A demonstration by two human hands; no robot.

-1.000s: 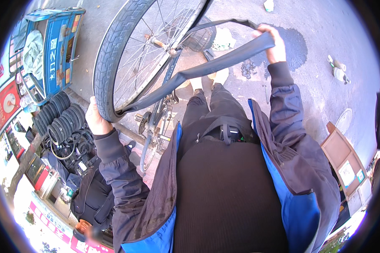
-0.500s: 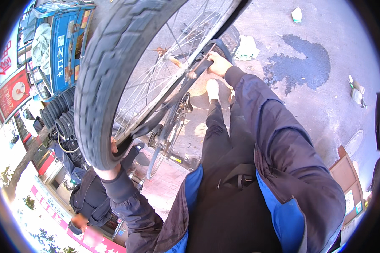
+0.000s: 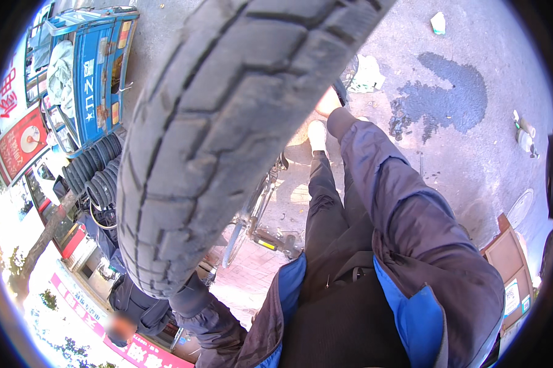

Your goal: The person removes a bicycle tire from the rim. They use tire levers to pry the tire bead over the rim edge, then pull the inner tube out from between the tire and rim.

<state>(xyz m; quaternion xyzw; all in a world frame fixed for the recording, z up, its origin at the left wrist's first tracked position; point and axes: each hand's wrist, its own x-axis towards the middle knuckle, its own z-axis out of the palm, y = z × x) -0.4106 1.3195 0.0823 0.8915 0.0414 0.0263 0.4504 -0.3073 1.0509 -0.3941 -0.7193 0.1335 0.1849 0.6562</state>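
A bicycle wheel with a thick, blocky black tyre (image 3: 221, 141) is held up close in front of me, tread toward me. It hides its own spokes and rim, which showed a moment earlier. My left sleeve cuff (image 3: 190, 295) meets the tyre's lower end; the left hand itself is behind the tyre, its fingers hidden. At the far right edge of the tyre is my right hand (image 3: 329, 102), closed on the wheel, with only the back of the hand showing. A dark curved piece (image 3: 340, 91) lies by that hand. Below stands a bicycle (image 3: 255, 211), partly covered by the tyre.
A blue cargo cart (image 3: 95, 76) stands at the far left, with a stack of black tyres (image 3: 92, 165) beside it. Another person in dark clothes (image 3: 135, 303) is at lower left. A wet patch (image 3: 442, 98) and litter (image 3: 524, 136) mark the pavement; a brown box (image 3: 509, 264) stands right.
The wheel has come up closer and turned, so the tread now faces me and the spokes are out of sight. My left hand has gone behind the tyre; the right is more covered.
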